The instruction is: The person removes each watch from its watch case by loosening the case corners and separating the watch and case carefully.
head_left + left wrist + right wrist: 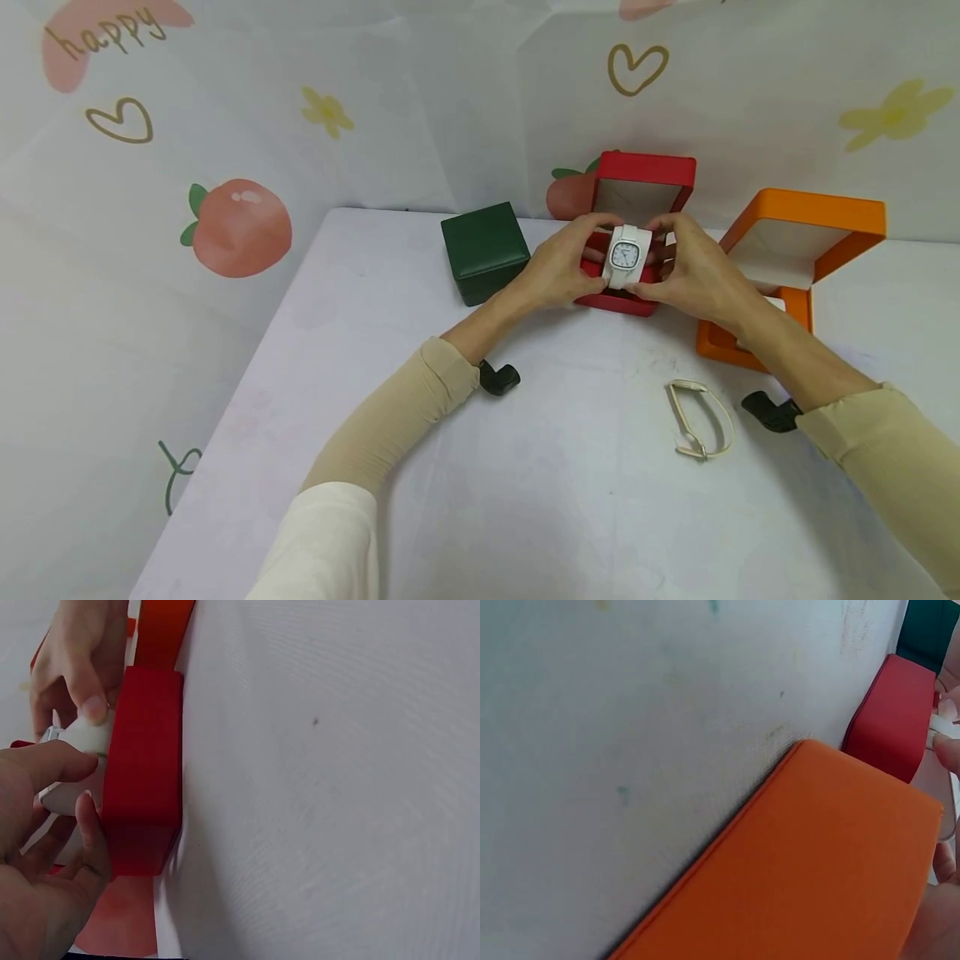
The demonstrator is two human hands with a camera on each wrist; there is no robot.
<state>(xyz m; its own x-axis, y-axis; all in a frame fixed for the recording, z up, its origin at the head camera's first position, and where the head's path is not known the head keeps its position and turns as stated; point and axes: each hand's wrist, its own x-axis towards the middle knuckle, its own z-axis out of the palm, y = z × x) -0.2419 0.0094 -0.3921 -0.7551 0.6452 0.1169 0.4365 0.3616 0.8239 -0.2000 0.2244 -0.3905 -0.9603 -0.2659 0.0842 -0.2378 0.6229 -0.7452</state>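
A white watch (pixel 626 255) with a squarish face is held over the open red box (pixel 647 170), its dial turned up toward the head camera. My left hand (pixel 557 265) grips its left side and my right hand (pixel 699 271) its right side, fingers and thumbs bent about the edges. Seen from the left wrist, the watch's back part looks like a pale rounded cushion (pixel 88 736), with the left thumb and right fingers pressing it close to the red lid (pixel 144 772). The hands hide much of the box's lower half.
A closed dark green box (pixel 486 248) stands to the left. On the right is an open orange box (pixel 828 218), its base partly behind my right forearm. A cream-coloured watch (pixel 699 421) lies on the white table (pixel 525 500) nearer me. A printed cloth (pixel 420 108) hangs behind the boxes.
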